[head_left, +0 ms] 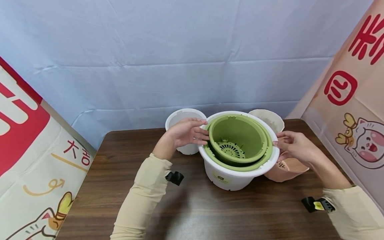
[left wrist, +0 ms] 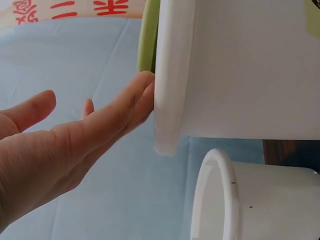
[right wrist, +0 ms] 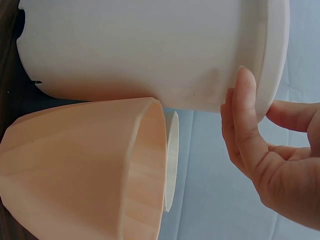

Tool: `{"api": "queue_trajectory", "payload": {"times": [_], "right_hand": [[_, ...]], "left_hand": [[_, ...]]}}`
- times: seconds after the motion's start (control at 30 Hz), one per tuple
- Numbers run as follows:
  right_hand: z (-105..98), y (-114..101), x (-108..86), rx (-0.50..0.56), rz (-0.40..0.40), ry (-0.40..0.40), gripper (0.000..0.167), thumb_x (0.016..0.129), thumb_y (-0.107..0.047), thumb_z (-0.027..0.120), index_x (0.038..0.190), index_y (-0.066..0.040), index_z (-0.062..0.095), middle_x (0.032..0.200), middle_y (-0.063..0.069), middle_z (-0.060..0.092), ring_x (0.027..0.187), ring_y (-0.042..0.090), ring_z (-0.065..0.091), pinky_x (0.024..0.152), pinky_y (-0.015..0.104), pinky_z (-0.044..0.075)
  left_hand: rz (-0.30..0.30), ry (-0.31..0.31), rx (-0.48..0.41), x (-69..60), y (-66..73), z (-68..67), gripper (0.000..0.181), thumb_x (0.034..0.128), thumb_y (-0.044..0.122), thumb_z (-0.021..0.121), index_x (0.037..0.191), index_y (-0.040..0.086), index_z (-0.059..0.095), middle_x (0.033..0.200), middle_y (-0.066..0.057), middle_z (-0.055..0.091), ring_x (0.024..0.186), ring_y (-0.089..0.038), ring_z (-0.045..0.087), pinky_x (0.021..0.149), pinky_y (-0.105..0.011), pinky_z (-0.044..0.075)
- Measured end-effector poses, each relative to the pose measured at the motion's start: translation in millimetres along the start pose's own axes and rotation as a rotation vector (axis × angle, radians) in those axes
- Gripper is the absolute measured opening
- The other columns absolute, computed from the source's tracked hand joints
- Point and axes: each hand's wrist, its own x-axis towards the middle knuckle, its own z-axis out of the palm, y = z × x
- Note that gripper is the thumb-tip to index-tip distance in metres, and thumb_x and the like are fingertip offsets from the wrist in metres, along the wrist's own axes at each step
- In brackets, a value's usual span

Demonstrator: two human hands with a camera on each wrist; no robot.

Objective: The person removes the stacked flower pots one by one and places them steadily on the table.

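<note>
A large white flowerpot (head_left: 229,181) stands on the table, holding a green flowerpot (head_left: 246,166) with a smaller green flowerpot (head_left: 240,136) nested inside. Slots pierce the innermost pot's bottom. At the left rim, my left hand (head_left: 189,131) has its fingers extended, their tips against the green edge just inside the white rim; the thumb stands apart. On the opposite side my right hand (head_left: 295,146) pinches the white rim (right wrist: 274,55), thumb over the top and fingers beneath, as the right wrist view shows. The left fingertips are partly hidden behind the white rim in the left wrist view.
Behind the left hand stands a smaller white pot (head_left: 189,149). A peach faceted pot (head_left: 286,170) sits close against the big pot's right side, and a cream pot (head_left: 271,120) is behind it. A cloth backdrop (head_left: 150,83) closes off the brown table (head_left: 135,173) at the back.
</note>
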Motion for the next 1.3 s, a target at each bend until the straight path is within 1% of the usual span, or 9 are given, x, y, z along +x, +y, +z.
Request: {"api": "queue_trajectory", "payload": {"times": [0.23, 0.53, 0.7, 0.83, 1.17, 1.3], "right_hand": [[-0.1, -0.6, -0.4, 0.009, 0.007, -0.005, 0.042, 0.093, 0.0, 0.046, 0.122, 0.023, 0.026, 0.083, 0.011, 0.057, 0.061, 0.021, 0.062, 0.059, 0.037, 0.056], [0.0, -1.0, -0.7, 0.018, 0.013, -0.009, 0.04, 0.093, 0.0, 0.045, 0.121, 0.022, 0.026, 0.081, 0.01, 0.057, 0.061, 0.021, 0.062, 0.059, 0.038, 0.056], [-0.2, -0.9, -0.9, 0.019, 0.018, -0.009, 0.04, 0.093, 0.0, 0.045, 0.122, 0.022, 0.026, 0.081, 0.01, 0.057, 0.06, 0.021, 0.062, 0.059, 0.037, 0.056], [-0.3, -0.7, -0.8, 0.017, 0.02, -0.007, 0.042, 0.093, 0.0, 0.046, 0.123, 0.022, 0.025, 0.082, 0.01, 0.057, 0.061, 0.021, 0.062, 0.059, 0.038, 0.056], [0.3, -1.6, -0.7, 0.016, 0.011, -0.004, 0.043, 0.094, -0.001, 0.046, 0.123, 0.022, 0.025, 0.083, 0.01, 0.057, 0.063, 0.02, 0.062, 0.059, 0.038, 0.056], [0.2, -1.0, -1.2, 0.015, 0.009, -0.009, 0.042, 0.094, -0.002, 0.045, 0.123, 0.022, 0.025, 0.083, 0.01, 0.057, 0.064, 0.019, 0.062, 0.059, 0.038, 0.056]], "left_hand": [[0.003, 0.025, -0.011, -0.4, 0.5, 3.6, 0.029, 0.0972, 0.014, 0.043, 0.121, 0.0, 0.034, 0.128, -0.035, 0.037, 0.117, -0.045, 0.042, 0.094, -0.051, 0.039], [-0.002, 0.052, -0.003, 2.3, -1.1, 2.4, 0.034, 0.0975, 0.015, 0.042, 0.126, -0.001, 0.035, 0.127, -0.031, 0.041, 0.115, -0.042, 0.045, 0.096, -0.048, 0.039], [-0.008, 0.043, -0.006, 1.9, -0.1, 3.1, 0.039, 0.0983, 0.015, 0.041, 0.131, -0.003, 0.033, 0.126, -0.029, 0.042, 0.11, -0.038, 0.047, 0.096, -0.048, 0.039], [-0.018, 0.024, -0.032, 1.3, 1.0, 3.9, 0.041, 0.0992, 0.016, 0.039, 0.134, -0.004, 0.031, 0.126, -0.028, 0.042, 0.108, -0.035, 0.047, 0.098, -0.048, 0.037], [-0.029, 0.01, -0.098, 0.2, 2.9, 7.4, 0.045, 0.0987, 0.015, 0.039, 0.137, -0.004, 0.025, 0.134, -0.03, 0.034, 0.12, -0.039, 0.038, 0.099, -0.051, 0.035], [-0.033, 0.026, -0.105, -1.3, 3.2, 8.0, 0.044, 0.0985, 0.016, 0.04, 0.136, -0.003, 0.028, 0.131, -0.027, 0.036, 0.119, -0.038, 0.038, 0.097, -0.052, 0.035]]}}
